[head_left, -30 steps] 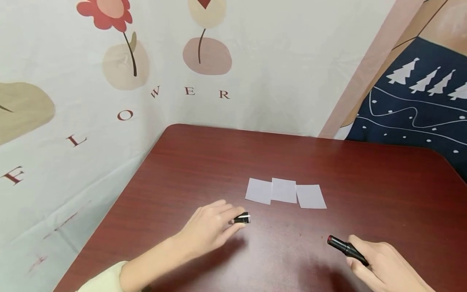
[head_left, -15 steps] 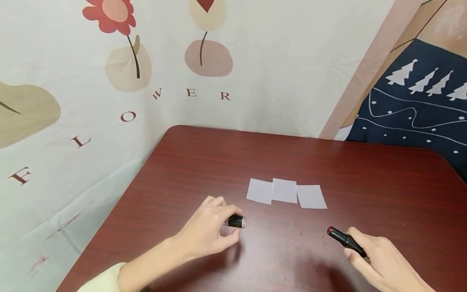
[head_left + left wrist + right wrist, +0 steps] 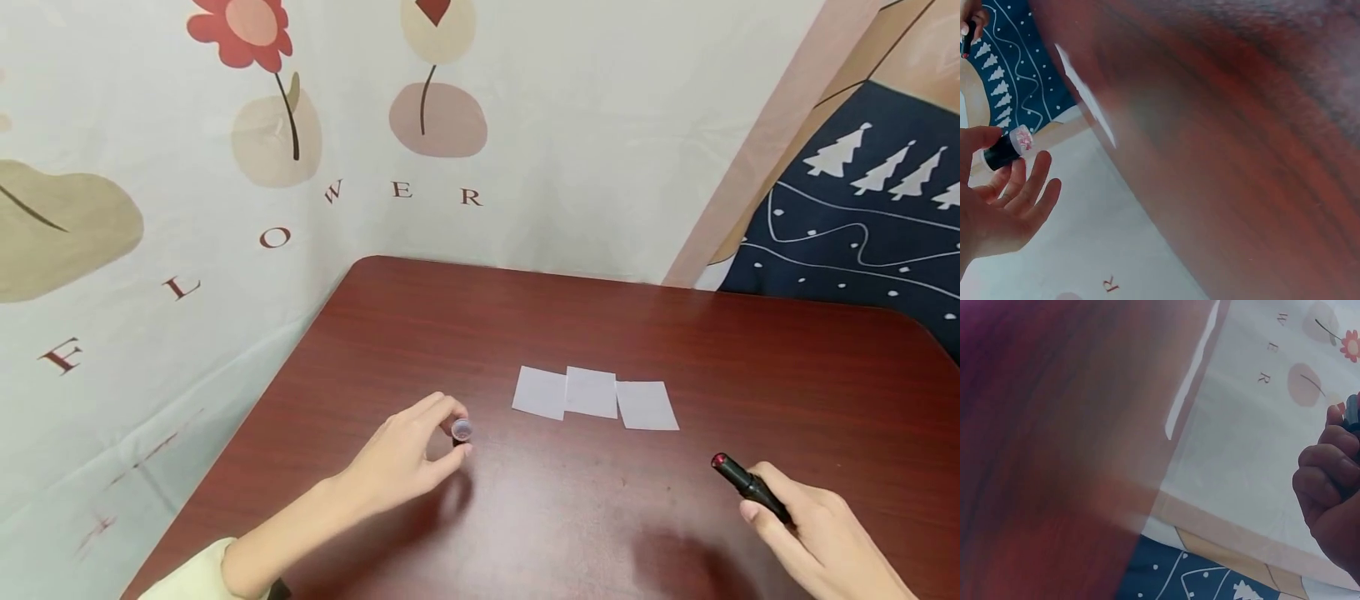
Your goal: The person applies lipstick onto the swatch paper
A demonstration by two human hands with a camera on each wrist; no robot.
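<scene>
In the head view my left hand pinches a short lipstick cap, its clear end turned toward the camera. The left wrist view shows this cap, black with a see-through end, between thumb and fingers. Over at the right, my right hand grips a black lipstick whose red tip points up and to the left. In the right wrist view, curled fingers hide most of the lipstick. Both hands are above the table, well apart.
Three white paper squares lie side by side on the reddish-brown table, beyond the hands. A pale hanging with flowers and letters rises behind the table. A dark blue cloth with white trees hangs at the right.
My left hand has drawn back to the left and turned the cap so its clear end faces the camera. The right hand with the lipstick has shifted slightly right and up.
</scene>
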